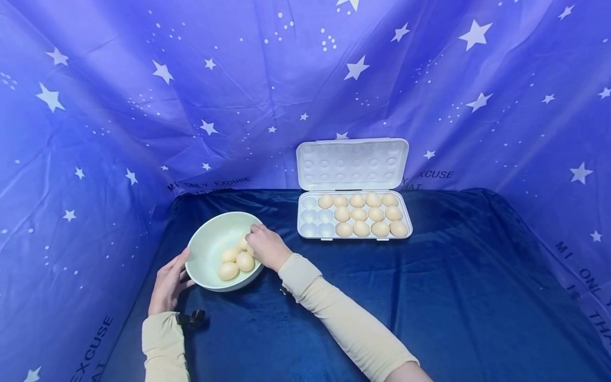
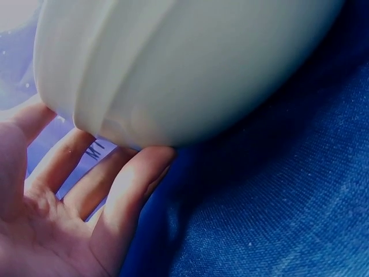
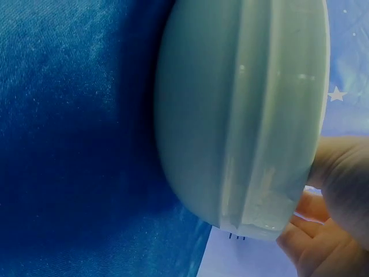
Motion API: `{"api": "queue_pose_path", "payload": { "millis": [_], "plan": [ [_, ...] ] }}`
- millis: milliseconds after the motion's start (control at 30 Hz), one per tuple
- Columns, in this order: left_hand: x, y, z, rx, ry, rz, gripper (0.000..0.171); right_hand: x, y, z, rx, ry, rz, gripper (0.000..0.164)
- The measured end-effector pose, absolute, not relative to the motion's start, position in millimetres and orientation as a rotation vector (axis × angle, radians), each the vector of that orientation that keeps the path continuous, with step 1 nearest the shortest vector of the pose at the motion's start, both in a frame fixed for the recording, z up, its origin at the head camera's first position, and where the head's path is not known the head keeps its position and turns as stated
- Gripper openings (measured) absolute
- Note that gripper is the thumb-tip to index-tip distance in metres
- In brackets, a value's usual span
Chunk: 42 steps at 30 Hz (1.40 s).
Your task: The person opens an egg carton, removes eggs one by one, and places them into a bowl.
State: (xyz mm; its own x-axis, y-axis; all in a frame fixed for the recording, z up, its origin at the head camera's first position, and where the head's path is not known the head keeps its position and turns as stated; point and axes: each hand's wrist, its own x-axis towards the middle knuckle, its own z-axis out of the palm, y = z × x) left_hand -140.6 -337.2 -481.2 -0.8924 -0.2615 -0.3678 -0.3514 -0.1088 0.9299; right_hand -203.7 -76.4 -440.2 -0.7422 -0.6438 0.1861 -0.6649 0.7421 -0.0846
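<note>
A pale green bowl [image 1: 205,249] with several beige eggs [image 1: 228,271] inside stands at the left of the table. My left hand [image 1: 167,281] holds its left side, fingers spread against the outer wall [image 2: 190,69] low near the cloth. Over the right rim reaches my right hand [image 1: 269,248], its curled fingers on an egg [image 1: 244,242] that they partly cover. The bowl's wall [image 3: 202,109] hides those fingertips in the right wrist view.
Behind and right of the bowl, a white egg carton [image 1: 353,240] stands with its lid [image 1: 353,164] raised. Eggs fill most of its cups; several cups at its left end [image 1: 317,216] hold none. Dark blue cloth [image 1: 429,297] covers the table, with a starry curtain [image 1: 286,79] around it.
</note>
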Motion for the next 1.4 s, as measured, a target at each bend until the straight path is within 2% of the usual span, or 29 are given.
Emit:
{"api": "queue_pose_path", "payload": {
  "millis": [100, 300, 567, 800, 1000, 1300, 1400],
  "plan": [
    [-140.9, -336.9, -481.8, -0.736, 2.061, 2.165, 0.016, -203.6, -77.2, -439.9, 1.053, -2.804, 0.217, 0.014],
    [-140.5, -336.9, -480.7, -0.742, 2.080, 2.153, 0.042, -202.1, -80.0, -438.2, 1.045, -2.811, 0.182, 0.012],
    [-141.0, -335.9, -479.7, -0.731, 2.072, 2.165, 0.032, -203.8, -82.3, -436.7, 1.051, -2.860, 0.130, 0.017],
    [-140.9, -335.4, -478.8, -0.741, 2.102, 2.115, 0.060, -217.3, -64.8, -429.5, 1.068, -2.795, 0.467, 0.023],
    [-141.9, -336.5, -480.5, -0.743, 2.108, 2.107, 0.057, -241.7, -31.9, -429.9, 1.009, -2.675, 0.584, 0.021],
    [-142.7, -336.4, -481.9, -0.756, 2.092, 2.127, 0.041, -282.2, 40.6, -442.9, 0.718, -2.745, 0.594, 0.022],
    [-143.3, -337.2, -482.5, -0.753, 2.091, 2.132, 0.041, -291.6, 59.2, -448.6, 0.624, -2.776, 0.593, 0.023]
  ]
}}
